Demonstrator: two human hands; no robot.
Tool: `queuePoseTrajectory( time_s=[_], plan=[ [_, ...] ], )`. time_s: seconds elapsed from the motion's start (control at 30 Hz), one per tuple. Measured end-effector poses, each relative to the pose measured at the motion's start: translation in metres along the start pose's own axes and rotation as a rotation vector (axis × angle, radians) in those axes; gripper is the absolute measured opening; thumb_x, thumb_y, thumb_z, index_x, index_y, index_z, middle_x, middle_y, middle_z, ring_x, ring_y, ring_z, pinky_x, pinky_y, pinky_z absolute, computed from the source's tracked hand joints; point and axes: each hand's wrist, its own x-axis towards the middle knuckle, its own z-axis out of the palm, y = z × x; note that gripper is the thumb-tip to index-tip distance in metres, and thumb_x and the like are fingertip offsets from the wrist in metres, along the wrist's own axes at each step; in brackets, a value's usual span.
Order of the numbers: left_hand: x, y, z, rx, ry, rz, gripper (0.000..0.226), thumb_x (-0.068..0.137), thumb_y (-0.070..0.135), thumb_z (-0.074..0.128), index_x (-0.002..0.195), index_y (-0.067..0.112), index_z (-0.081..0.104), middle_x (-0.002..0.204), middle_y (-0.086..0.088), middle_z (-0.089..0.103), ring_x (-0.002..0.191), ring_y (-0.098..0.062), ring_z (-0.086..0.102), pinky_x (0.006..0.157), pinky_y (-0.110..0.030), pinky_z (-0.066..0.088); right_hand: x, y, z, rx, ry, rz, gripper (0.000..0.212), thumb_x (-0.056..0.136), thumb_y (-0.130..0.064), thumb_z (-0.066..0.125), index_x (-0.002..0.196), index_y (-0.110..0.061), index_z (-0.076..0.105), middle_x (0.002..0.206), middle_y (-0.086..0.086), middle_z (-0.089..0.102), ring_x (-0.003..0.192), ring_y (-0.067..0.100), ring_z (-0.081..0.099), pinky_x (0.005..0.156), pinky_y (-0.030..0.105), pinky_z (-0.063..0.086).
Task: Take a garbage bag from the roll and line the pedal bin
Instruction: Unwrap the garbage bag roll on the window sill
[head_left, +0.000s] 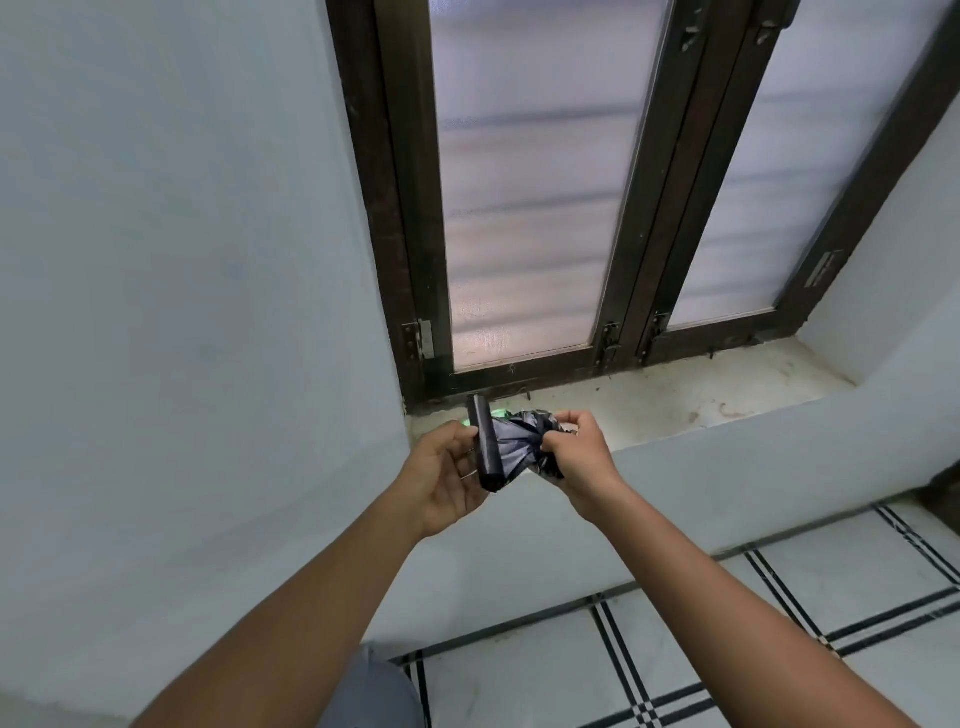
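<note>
A dark roll of garbage bags (484, 441) stands upright in my left hand (445, 470), whose fingers curl round its left side. A stretch of black bag (522, 439) runs from the roll to the right, gathered into folds. My right hand (574, 454) grips the bunched end of that bag. Both hands are held just in front of the window sill. The pedal bin is not in view.
A pale stone window sill (675, 395) lies behind the hands, under a dark-framed window (410, 208) with frosted panes. Plain walls stand on the left and below the sill. White floor tiles with black lines (675, 649) lie at the lower right.
</note>
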Motion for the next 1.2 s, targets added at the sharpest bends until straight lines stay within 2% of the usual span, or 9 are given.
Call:
queuePoseTrajectory(
  time_s=[0.13, 0.3, 0.47, 0.6, 0.83, 0.93, 1.0, 1.13, 1.2],
  plan=[
    [-0.007, -0.001, 0.009, 0.042, -0.044, -0.009, 0.049, 0.084, 0.037, 0.073, 0.126, 0.013, 0.068, 0.117, -0.017, 0.074, 0.101, -0.032, 0.067, 0.083, -0.037, 0.055, -0.009, -0.001, 0.005, -0.183, 0.022, -0.114, 0.057, 0.079, 0.014, 0.035, 0.092, -0.028, 0.073, 0.103, 0.008, 0.069, 0.082, 0.029, 0.062, 0.058, 0.033, 0.052],
    [-0.007, -0.005, 0.012, 0.087, 0.025, 0.025, 0.051, 0.083, 0.015, 0.077, 0.132, 0.011, 0.064, 0.117, -0.016, 0.075, 0.100, -0.031, 0.071, 0.068, -0.034, 0.061, -0.018, -0.008, 0.009, -0.180, 0.064, -0.034, 0.017, 0.074, -0.018, 0.057, 0.072, -0.008, 0.071, 0.076, 0.013, 0.067, 0.068, 0.029, 0.059, 0.061, 0.040, 0.049],
    [-0.011, -0.002, 0.009, 0.059, 0.040, 0.034, 0.052, 0.078, 0.012, 0.073, 0.130, 0.011, 0.064, 0.119, -0.022, 0.072, 0.100, -0.035, 0.071, 0.068, -0.037, 0.061, -0.018, -0.006, -0.005, -0.312, 0.032, -0.037, 0.070, 0.060, -0.054, 0.090, 0.107, -0.015, 0.057, 0.103, 0.005, 0.065, 0.095, 0.027, 0.067, 0.061, 0.033, 0.051],
    [-0.016, 0.001, 0.009, 0.123, 0.042, 0.025, 0.062, 0.070, 0.019, 0.078, 0.130, 0.008, 0.066, 0.122, -0.023, 0.073, 0.100, -0.036, 0.072, 0.071, -0.037, 0.060, -0.011, -0.002, -0.015, -0.422, 0.035, -0.021, 0.064, 0.057, -0.046, 0.093, 0.107, -0.014, 0.071, 0.105, 0.003, 0.075, 0.095, 0.026, 0.073, 0.084, 0.044, 0.063],
    [-0.016, -0.001, 0.003, 0.151, 0.025, 0.029, 0.050, 0.079, 0.014, 0.073, 0.128, 0.009, 0.065, 0.115, -0.021, 0.076, 0.102, -0.039, 0.072, 0.077, -0.044, 0.064, -0.020, 0.001, -0.011, -0.456, 0.010, -0.099, 0.007, 0.094, -0.015, 0.059, 0.093, -0.020, 0.065, 0.102, 0.015, 0.072, 0.084, 0.031, 0.069, 0.063, 0.038, 0.051],
    [-0.017, -0.001, 0.004, 0.138, 0.044, 0.031, 0.049, 0.080, 0.011, 0.072, 0.128, 0.007, 0.063, 0.117, -0.023, 0.075, 0.098, -0.039, 0.073, 0.082, -0.048, 0.064, -0.023, 0.000, -0.005, -0.368, -0.011, -0.126, 0.056, 0.084, 0.011, 0.036, 0.095, -0.032, 0.071, 0.107, 0.010, 0.071, 0.075, 0.033, 0.068, 0.049, 0.029, 0.045],
    [-0.017, 0.001, 0.005, 0.149, 0.056, 0.022, 0.046, 0.081, 0.016, 0.070, 0.126, 0.008, 0.064, 0.115, -0.020, 0.075, 0.094, -0.036, 0.072, 0.074, -0.039, 0.061, -0.023, -0.002, -0.002, -0.323, 0.001, -0.132, 0.063, 0.076, 0.013, 0.030, 0.085, -0.025, 0.079, 0.100, 0.012, 0.075, 0.066, 0.034, 0.069, 0.046, 0.027, 0.044],
    [-0.015, 0.002, 0.003, 0.184, 0.060, 0.029, 0.040, 0.083, 0.022, 0.069, 0.121, 0.012, 0.066, 0.113, -0.017, 0.074, 0.099, -0.035, 0.069, 0.077, -0.038, 0.058, -0.030, -0.011, -0.002, -0.322, 0.019, -0.095, 0.013, 0.085, -0.012, 0.058, 0.081, -0.015, 0.070, 0.085, 0.011, 0.072, 0.059, 0.021, 0.066, 0.049, 0.026, 0.044],
    [-0.015, 0.001, 0.004, 0.181, 0.043, 0.047, 0.040, 0.083, 0.021, 0.069, 0.122, 0.013, 0.067, 0.118, -0.019, 0.074, 0.110, -0.040, 0.069, 0.094, -0.050, 0.059, -0.031, -0.012, -0.002, -0.381, -0.015, -0.122, 0.028, 0.080, -0.039, 0.077, 0.088, -0.017, 0.062, 0.089, 0.006, 0.071, 0.069, 0.021, 0.066, 0.049, 0.027, 0.046]
  ],
)
